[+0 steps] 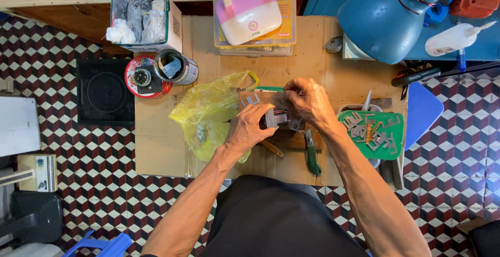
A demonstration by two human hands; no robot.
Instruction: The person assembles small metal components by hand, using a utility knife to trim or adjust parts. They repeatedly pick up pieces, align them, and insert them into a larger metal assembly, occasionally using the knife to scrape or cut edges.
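Cardboard-topped bench (166, 147); small grey laminated block (276, 117)

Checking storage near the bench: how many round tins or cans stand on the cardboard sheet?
2: a red round tin and a grey cylindrical can, touching side by side at the sheet's far-left corner. Others may be hidden.

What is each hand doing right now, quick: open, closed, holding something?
Left hand: closed on the small metal block, steadying it on the wooden board.
Right hand: fingers pinched at the block's top; what they hold cannot be told.
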